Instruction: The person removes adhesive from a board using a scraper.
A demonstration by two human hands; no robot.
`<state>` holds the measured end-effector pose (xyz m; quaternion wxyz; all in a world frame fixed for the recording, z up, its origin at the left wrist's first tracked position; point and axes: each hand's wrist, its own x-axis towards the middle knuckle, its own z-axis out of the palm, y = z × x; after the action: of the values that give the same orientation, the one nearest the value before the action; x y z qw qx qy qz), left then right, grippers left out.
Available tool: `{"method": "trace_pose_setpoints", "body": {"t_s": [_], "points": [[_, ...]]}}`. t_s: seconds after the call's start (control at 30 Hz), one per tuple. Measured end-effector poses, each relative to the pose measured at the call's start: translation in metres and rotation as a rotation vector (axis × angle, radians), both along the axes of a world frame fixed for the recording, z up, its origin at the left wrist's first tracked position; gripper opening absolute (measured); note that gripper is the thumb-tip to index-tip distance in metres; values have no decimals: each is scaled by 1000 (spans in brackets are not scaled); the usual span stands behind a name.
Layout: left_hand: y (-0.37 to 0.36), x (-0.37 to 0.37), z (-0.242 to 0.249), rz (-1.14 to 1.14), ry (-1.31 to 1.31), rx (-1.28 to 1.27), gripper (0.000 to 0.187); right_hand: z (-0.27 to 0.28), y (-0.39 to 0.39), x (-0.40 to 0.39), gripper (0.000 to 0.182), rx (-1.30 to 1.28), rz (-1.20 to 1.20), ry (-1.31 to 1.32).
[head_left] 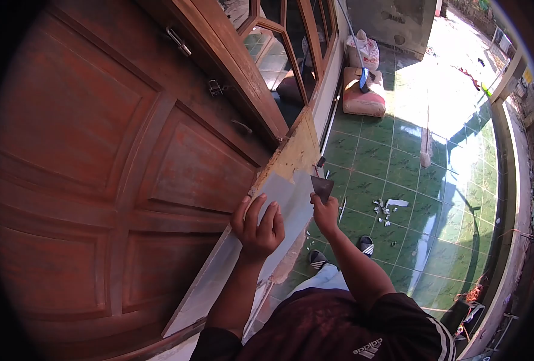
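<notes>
My right hand is closed around a scraper with a flat dark blade. The blade stands at the right edge of a long ledge coated in pale grey paint. Toward its far end the grey coat stops at a ragged line, and a bare yellowish patch shows. My left hand lies over the ledge with fingers apart, their tips near its left edge beside the door; it holds nothing.
A brown panelled door fills the left side, with a framed window beyond. White flakes lie on green floor tiles near my feet. Sacks and a blue-headed pole stand at the back by the wall.
</notes>
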<state>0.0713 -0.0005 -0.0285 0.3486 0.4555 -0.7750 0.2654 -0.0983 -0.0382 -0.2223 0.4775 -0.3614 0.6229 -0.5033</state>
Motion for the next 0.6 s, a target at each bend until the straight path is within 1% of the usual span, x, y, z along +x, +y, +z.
{"method": "trace_pose_setpoints", "body": {"t_s": [0.1, 0.2, 0.3, 0.4, 0.5, 0.6], "points": [[0, -5, -43, -235, 135, 355, 24, 27, 12, -14, 22, -5, 196, -325], [11, -28, -70, -110, 621, 756, 26, 60, 29, -23, 23, -9, 224, -606], [15, -33, -73, -134, 832, 944, 32, 74, 40, -37, 27, 58, 272, -585], [16, -42, -77, -173, 909, 993, 30, 84, 48, -42, 26, 32, 281, -506], [20, -44, -85, -213, 900, 984, 23, 81, 49, -46, 26, 61, 291, -540], [25, -46, -94, -181, 975, 953, 18, 76, 51, -48, 27, 38, 287, -615]]}}
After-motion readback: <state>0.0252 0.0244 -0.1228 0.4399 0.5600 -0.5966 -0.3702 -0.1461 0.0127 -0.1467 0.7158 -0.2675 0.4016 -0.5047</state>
